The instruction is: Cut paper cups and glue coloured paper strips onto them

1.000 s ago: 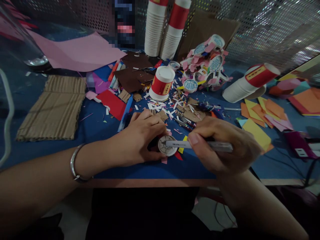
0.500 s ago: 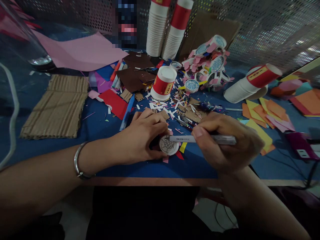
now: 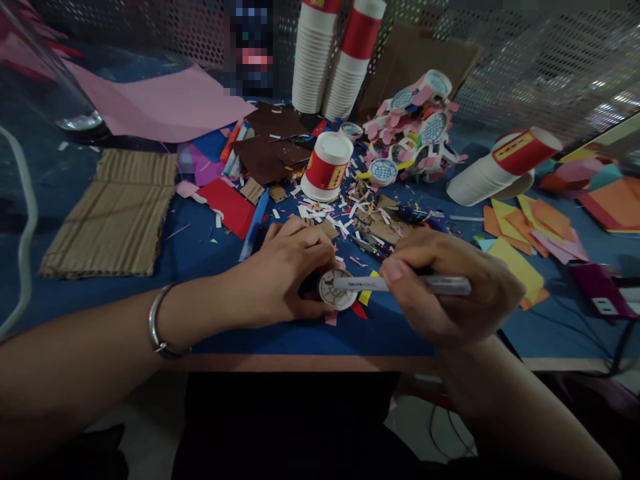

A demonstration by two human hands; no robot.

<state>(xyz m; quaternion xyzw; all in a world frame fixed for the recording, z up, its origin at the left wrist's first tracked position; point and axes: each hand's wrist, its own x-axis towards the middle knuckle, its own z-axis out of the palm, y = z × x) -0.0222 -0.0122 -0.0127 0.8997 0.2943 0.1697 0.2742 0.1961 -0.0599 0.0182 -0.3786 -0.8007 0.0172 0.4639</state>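
White and round, the small disc sits near the tabletop's front edge, pinched between our left hand's thumb and fingers. Our right hand grips a pale marker, its tip over the disc's dark lines.

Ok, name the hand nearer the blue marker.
Left. The left hand sits just right of the blue marker; the right hand, holding a pale pen, is farther off to the right, beyond the left hand.
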